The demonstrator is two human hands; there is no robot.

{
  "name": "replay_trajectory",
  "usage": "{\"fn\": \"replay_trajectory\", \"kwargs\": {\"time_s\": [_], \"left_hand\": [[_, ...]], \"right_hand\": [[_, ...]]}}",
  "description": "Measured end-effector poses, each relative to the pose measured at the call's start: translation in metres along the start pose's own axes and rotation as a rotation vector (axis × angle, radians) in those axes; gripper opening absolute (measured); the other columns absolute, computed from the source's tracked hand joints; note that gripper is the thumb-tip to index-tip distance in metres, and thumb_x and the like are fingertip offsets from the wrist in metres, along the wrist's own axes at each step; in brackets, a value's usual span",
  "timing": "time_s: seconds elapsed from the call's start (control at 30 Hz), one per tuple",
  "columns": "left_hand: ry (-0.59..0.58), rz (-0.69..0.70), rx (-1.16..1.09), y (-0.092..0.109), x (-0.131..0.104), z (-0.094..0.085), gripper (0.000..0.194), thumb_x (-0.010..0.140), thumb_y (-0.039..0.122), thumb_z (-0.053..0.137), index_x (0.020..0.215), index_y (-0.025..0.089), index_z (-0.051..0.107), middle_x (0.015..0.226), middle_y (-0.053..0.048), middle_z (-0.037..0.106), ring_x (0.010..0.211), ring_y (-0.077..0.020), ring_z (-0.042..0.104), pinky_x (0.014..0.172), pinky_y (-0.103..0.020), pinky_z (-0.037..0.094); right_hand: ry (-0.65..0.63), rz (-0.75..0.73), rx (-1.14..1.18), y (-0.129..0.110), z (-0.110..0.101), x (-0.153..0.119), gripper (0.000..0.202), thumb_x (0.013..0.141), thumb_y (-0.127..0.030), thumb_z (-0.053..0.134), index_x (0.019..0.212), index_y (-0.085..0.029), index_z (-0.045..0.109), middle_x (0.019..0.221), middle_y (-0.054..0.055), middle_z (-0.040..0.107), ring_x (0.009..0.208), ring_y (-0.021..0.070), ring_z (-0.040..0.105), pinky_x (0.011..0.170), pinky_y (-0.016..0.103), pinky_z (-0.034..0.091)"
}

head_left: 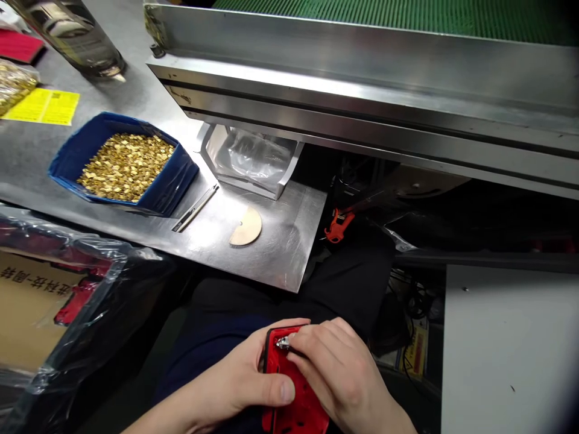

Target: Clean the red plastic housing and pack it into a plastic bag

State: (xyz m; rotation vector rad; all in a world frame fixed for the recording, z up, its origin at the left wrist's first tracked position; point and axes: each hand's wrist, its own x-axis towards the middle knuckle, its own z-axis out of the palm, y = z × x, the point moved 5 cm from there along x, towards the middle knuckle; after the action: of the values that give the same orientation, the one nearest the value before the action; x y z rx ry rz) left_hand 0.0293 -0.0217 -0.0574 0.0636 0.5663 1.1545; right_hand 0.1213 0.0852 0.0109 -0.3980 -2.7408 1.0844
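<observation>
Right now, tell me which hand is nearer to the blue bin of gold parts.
Left. The left hand grips the red part over the lap, on the side toward the blue bin. The right hand pinches a small metal piece on it, farther right.

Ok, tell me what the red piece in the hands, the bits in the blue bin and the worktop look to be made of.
Red piece: probably moulded plastic, since the colour is solid with a dull sheen. Bits in the blue bin: likely brass, as they are yellow with metallic glints. Worktop: sheet metal, maybe stainless steel, brushed grey and reflective. Left hand holds the piece; right hand presses a small silvery part onto it.
</observation>
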Motion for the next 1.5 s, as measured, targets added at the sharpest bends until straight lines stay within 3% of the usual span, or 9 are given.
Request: {"fn": "replay_trajectory", "kwargs": {"time_s": [0.37, 0.53, 0.63, 0.73, 0.83, 0.93, 1.1, 1.33, 1.5], "left_hand": [[-0.002, -0.023, 0.055, 0.008, 0.003, 0.007, 0.082, 0.079, 0.048, 0.09, 0.149, 0.028, 0.051, 0.139, -0.009, 0.064, 0.13, -0.0356, 0.059, 0.114, -0.051, 0.04], [0.041, -0.034, 0.03, 0.002, 0.001, -0.003, 0.083, 0.079, 0.046, 0.09, 0.15, 0.027, 0.05, 0.142, -0.01, 0.063, 0.134, -0.0366, 0.056, 0.115, -0.051, 0.039], [0.057, -0.026, -0.008, -0.003, -0.001, -0.006, 0.089, 0.078, 0.044, 0.092, 0.152, 0.027, 0.046, 0.146, -0.012, 0.061, 0.138, -0.0396, 0.053, 0.117, -0.055, 0.037], [0.044, 0.012, -0.006, -0.002, -0.001, -0.004, 0.094, 0.078, 0.043, 0.092, 0.155, 0.029, 0.04, 0.146, -0.015, 0.06, 0.137, -0.0406, 0.054, 0.116, -0.058, 0.037], [0.045, 0.031, 0.021, 0.001, 0.0, -0.001, 0.099, 0.076, 0.044, 0.093, 0.156, 0.031, 0.036, 0.141, -0.014, 0.063, 0.132, -0.0386, 0.059, 0.113, -0.056, 0.039], [0.041, 0.02, 0.037, 0.002, 0.0, 0.001, 0.102, 0.076, 0.042, 0.094, 0.157, 0.032, 0.032, 0.131, -0.011, 0.067, 0.117, -0.0313, 0.067, 0.103, -0.047, 0.047], [0.049, -0.007, 0.078, 0.006, 0.0, 0.003, 0.1, 0.079, 0.031, 0.093, 0.157, 0.032, 0.031, 0.114, -0.005, 0.071, 0.098, -0.0207, 0.069, 0.093, -0.036, 0.049], [0.037, -0.006, 0.105, 0.009, 0.0, 0.004, 0.099, 0.077, 0.04, 0.094, 0.156, 0.032, 0.034, 0.121, -0.008, 0.069, 0.103, -0.0236, 0.068, 0.09, -0.036, 0.05], [0.051, 0.0, 0.133, 0.009, 0.001, 0.003, 0.101, 0.076, 0.044, 0.094, 0.156, 0.033, 0.034, 0.13, -0.009, 0.067, 0.111, -0.0279, 0.067, 0.1, -0.043, 0.048]], "right_hand": [[-0.014, -0.017, -0.061, 0.002, 0.0, 0.006, 0.016, 0.105, -0.012, 0.051, 0.114, -0.016, 0.065, 0.093, 0.005, 0.076, 0.079, 0.0179, 0.068, 0.07, 0.034, 0.043], [0.042, -0.026, -0.07, 0.001, -0.001, 0.008, 0.015, 0.104, -0.013, 0.052, 0.11, -0.016, 0.066, 0.09, 0.005, 0.077, 0.074, 0.0175, 0.068, 0.067, 0.033, 0.044], [0.19, 0.077, 0.008, 0.005, -0.011, 0.004, 0.012, 0.102, -0.015, 0.057, 0.109, -0.018, 0.067, 0.089, 0.003, 0.077, 0.074, 0.0157, 0.069, 0.07, 0.03, 0.05], [0.285, 0.284, 0.039, 0.01, -0.016, -0.004, 0.011, 0.097, -0.02, 0.066, 0.108, -0.02, 0.069, 0.076, -0.001, 0.072, 0.058, 0.0116, 0.062, 0.06, 0.024, 0.052], [0.231, 0.532, 0.138, 0.009, -0.007, -0.013, 0.011, 0.093, -0.03, 0.07, 0.099, -0.023, 0.073, 0.063, -0.005, 0.064, 0.045, 0.0094, 0.054, 0.044, 0.02, 0.046], [0.176, 0.674, 0.222, 0.003, 0.008, -0.016, 0.012, 0.09, -0.035, 0.07, 0.091, -0.024, 0.075, 0.057, -0.005, 0.061, 0.041, 0.0095, 0.051, 0.04, 0.019, 0.043], [0.168, 0.712, 0.265, -0.002, 0.019, -0.013, 0.01, 0.089, -0.033, 0.069, 0.091, -0.025, 0.075, 0.053, -0.007, 0.058, 0.04, 0.0098, 0.05, 0.042, 0.019, 0.043], [0.136, 0.661, 0.299, 0.001, 0.015, -0.007, 0.014, 0.093, -0.034, 0.065, 0.092, -0.025, 0.075, 0.055, -0.006, 0.056, 0.044, 0.0102, 0.05, 0.042, 0.019, 0.041], [0.118, 0.707, 0.405, 0.004, 0.013, -0.013, 0.012, 0.094, -0.033, 0.067, 0.092, -0.023, 0.075, 0.058, -0.005, 0.061, 0.045, 0.0098, 0.051, 0.043, 0.019, 0.04]]}}
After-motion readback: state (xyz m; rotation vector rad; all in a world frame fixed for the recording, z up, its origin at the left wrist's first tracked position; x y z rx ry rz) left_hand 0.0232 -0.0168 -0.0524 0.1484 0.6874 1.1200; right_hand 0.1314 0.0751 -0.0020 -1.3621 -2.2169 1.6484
